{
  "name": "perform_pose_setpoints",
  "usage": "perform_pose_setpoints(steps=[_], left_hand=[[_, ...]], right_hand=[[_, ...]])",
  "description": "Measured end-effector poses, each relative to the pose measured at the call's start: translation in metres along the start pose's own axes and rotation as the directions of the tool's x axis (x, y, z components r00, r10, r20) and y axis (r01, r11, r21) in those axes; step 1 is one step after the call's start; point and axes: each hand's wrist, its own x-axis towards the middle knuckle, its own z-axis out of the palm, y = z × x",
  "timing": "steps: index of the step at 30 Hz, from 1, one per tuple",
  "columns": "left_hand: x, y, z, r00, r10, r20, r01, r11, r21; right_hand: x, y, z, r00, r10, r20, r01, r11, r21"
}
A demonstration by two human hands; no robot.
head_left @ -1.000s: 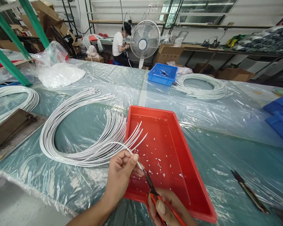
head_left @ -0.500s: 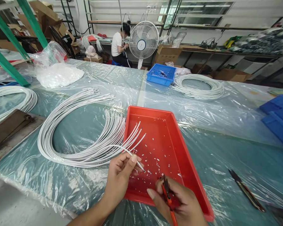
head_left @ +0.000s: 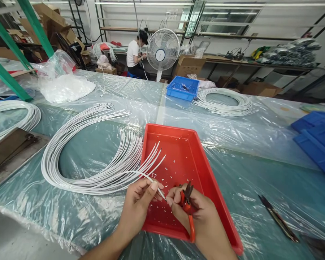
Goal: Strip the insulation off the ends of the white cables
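Over the red tray [head_left: 218, 195], my left hand [head_left: 141, 200] pinches one white cable [head_left: 146, 176] close to its end. That cable runs back to a large coiled bundle of white cables [head_left: 83, 182], whose near ends reach over the tray's left rim. My right hand [head_left: 197, 213] is closed around red-handled cutting pliers [head_left: 187, 206], their jaws pointing up and away from the cable. Its thumb and forefinger meet at the cable's tip. Small white scraps lie scattered on the tray floor.
Tweezers-like tool [head_left: 278, 218] lies at the right. A blue tray [head_left: 182, 90] and another cable coil [head_left: 223, 102] sit at the back. Blue bins [head_left: 318, 144] stand far right, a bag of white pieces [head_left: 66, 87] far left. A person [head_left: 134, 54] sits beyond, beside a fan [head_left: 162, 50].
My right hand has moved up and left to the cable's end, with the pliers turned aside in its grip. My left hand holds nearly the same place.
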Motion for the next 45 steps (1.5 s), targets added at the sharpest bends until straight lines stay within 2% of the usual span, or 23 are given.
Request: perform_pose_setpoints(steps=[6,12,15,19,21,24,27,31,33,36,38,42,45], left_hand=[[0.001,0.000,0.000,0.997,-0.025,0.069,0.030,0.996,-0.085],[0.000,0.000,-0.001,0.995,-0.028,0.096,0.045,0.982,-0.183],[-0.001,-0.001,0.000,0.996,-0.029,0.088,0.049,0.971,-0.234],[-0.002,-0.007,0.004,0.999,0.002,0.055,0.016,0.945,-0.326],[-0.003,-0.010,0.007,1.000,0.002,0.015,0.003,0.937,-0.350],[-0.006,-0.013,0.010,0.997,-0.016,-0.072,-0.008,0.948,-0.317],[-0.009,-0.012,0.013,0.990,-0.020,-0.143,-0.022,0.959,-0.283],[-0.010,-0.011,0.013,0.992,-0.028,-0.122,-0.007,0.960,-0.279],[-0.008,-0.012,0.012,0.992,-0.027,-0.120,-0.005,0.965,-0.261],[-0.004,-0.013,0.009,0.987,-0.009,-0.159,-0.029,0.973,-0.231],[-0.002,-0.013,0.008,0.989,-0.020,-0.144,-0.017,0.967,-0.252],[0.000,-0.013,0.009,0.995,-0.073,-0.072,0.046,0.945,-0.323],[0.001,-0.012,0.009,0.997,-0.049,-0.062,0.029,0.957,-0.288]], right_hand=[[0.006,-0.010,-0.003,0.977,0.146,0.157,-0.178,0.961,0.211],[0.008,-0.012,-0.001,0.960,0.152,0.235,-0.230,0.907,0.354],[0.005,-0.006,0.001,0.950,0.202,0.240,-0.286,0.871,0.399],[0.001,0.002,0.008,0.926,0.315,0.207,-0.376,0.755,0.537],[0.000,0.005,0.013,0.910,0.344,0.231,-0.412,0.680,0.606],[0.000,0.007,0.020,0.893,0.337,0.299,-0.446,0.569,0.691],[0.000,0.008,0.023,0.883,0.328,0.335,-0.465,0.523,0.714],[-0.002,0.007,0.021,0.895,0.344,0.283,-0.441,0.591,0.675],[-0.004,0.006,0.016,0.910,0.349,0.225,-0.411,0.680,0.607],[-0.008,0.007,0.008,0.943,0.317,0.099,-0.328,0.847,0.417],[-0.013,0.009,0.003,0.954,0.291,0.072,-0.299,0.905,0.303],[-0.025,0.020,0.000,0.941,0.271,0.203,-0.313,0.925,0.217],[-0.034,0.024,0.000,0.883,0.301,0.360,-0.374,0.915,0.151]])
